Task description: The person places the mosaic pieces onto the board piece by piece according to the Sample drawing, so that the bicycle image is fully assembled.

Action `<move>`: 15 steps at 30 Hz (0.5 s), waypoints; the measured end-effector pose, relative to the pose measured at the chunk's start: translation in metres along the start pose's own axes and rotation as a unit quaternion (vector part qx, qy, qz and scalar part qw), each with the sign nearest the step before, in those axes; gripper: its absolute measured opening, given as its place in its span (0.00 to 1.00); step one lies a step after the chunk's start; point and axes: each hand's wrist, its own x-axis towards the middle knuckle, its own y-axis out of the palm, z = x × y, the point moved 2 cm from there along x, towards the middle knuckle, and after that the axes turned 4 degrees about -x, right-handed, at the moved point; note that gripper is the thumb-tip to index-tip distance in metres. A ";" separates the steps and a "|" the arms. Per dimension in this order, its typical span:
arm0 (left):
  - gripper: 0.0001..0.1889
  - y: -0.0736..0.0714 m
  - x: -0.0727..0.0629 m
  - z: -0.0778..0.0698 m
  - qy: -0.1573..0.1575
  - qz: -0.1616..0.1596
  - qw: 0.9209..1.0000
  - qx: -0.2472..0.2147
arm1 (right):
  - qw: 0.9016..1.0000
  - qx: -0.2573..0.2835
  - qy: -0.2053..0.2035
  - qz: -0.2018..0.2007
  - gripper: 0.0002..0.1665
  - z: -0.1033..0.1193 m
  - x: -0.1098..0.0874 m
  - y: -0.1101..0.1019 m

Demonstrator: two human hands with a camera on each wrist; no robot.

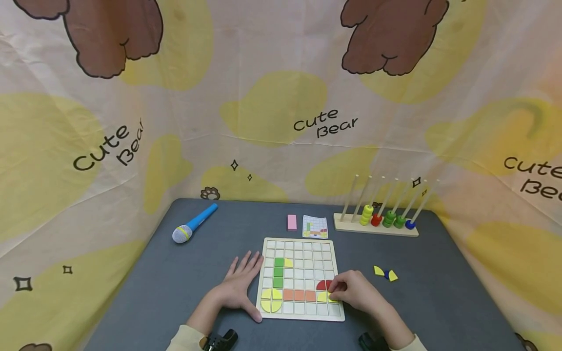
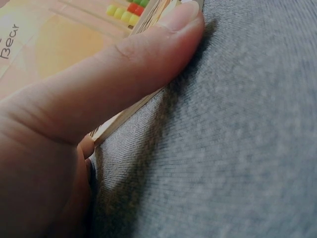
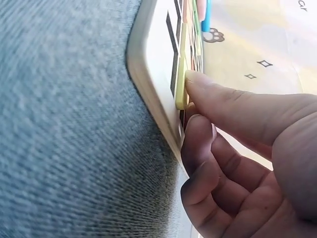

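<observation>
A pale wooden grid board (image 1: pixel 304 317) lies on the table with coloured tiles in some cells. My left hand (image 1: pixel 239 285) is spread beside its left side, fingertips and thumb touching the edge. At the lower right of the grid, my right hand (image 1: pixel 357 291) pinches a yellow quarter-circle tile (image 3: pixel 181 94); the thumb lies on it, and the index fingertip is partly hidden. Just above sits a red rounded shape (image 1: pixel 323 284). Three orange squares (image 1: pixel 299 295) run leftward to a yellow circle shape (image 1: pixel 270 300). Green squares (image 1: pixel 278 272) stand in a column, with a yellow tile (image 1: pixel 288 263) next to them.
Right of the board lie loose yellow and blue tiles (image 1: pixel 386 274). Behind it are a pattern card (image 1: pixel 314 227) and a pink block (image 1: pixel 291 223). A peg rack with coloured beads (image 1: pixel 376 230) stands back right; a blue toy microphone (image 1: pixel 195 223) lies back left.
</observation>
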 end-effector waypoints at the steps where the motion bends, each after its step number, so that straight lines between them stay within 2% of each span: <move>1: 0.79 0.000 0.000 0.000 0.001 0.000 1.000 0.000 | 1.000 0.000 0.002 0.002 0.05 0.000 0.000 0.000; 7: 0.79 -0.001 -0.001 -0.001 0.003 0.000 1.000 -0.004 | 1.000 0.000 0.016 -0.006 0.09 0.004 -0.003 -0.008; 15: 0.79 0.000 -0.001 0.000 0.002 -0.001 1.000 -0.006 | 0.996 -0.017 0.070 -0.060 0.10 -0.005 -0.008 -0.027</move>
